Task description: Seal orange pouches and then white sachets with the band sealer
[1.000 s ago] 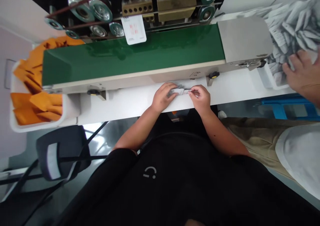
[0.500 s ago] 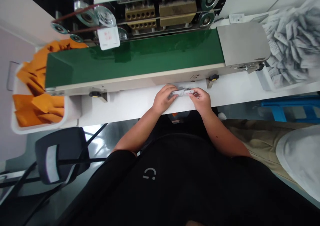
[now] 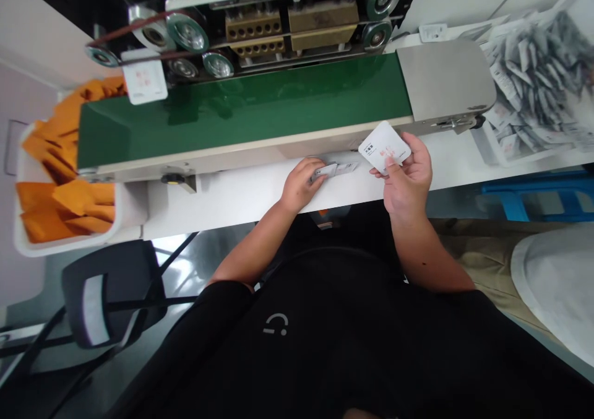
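My right hand (image 3: 407, 174) pinches a white square sachet (image 3: 384, 148) with rounded corners, dark print and a small reddish picture, its face turned up, in front of the machine's right part. On the white table edge, my left hand (image 3: 302, 182) is closed around a few more sachets (image 3: 341, 169), which stick out to the right of its fingers. Another white sachet (image 3: 145, 82) sits in the band sealing machine (image 3: 260, 35), at the left end above the green conveyor belt (image 3: 260, 106).
A white bin (image 3: 132, 211) of orange packets (image 3: 83, 199) stands at the left. At the right, a clear bin (image 3: 529, 159) holds many sachets (image 3: 541, 66). A black chair (image 3: 116, 289), a blue stool (image 3: 552, 196) and a person's pale clothing (image 3: 557, 283) are nearby.
My right hand has moved right and up, lifting one sachet away from those in my left hand. The sachet in the machine has travelled left. My left hand stays in place.
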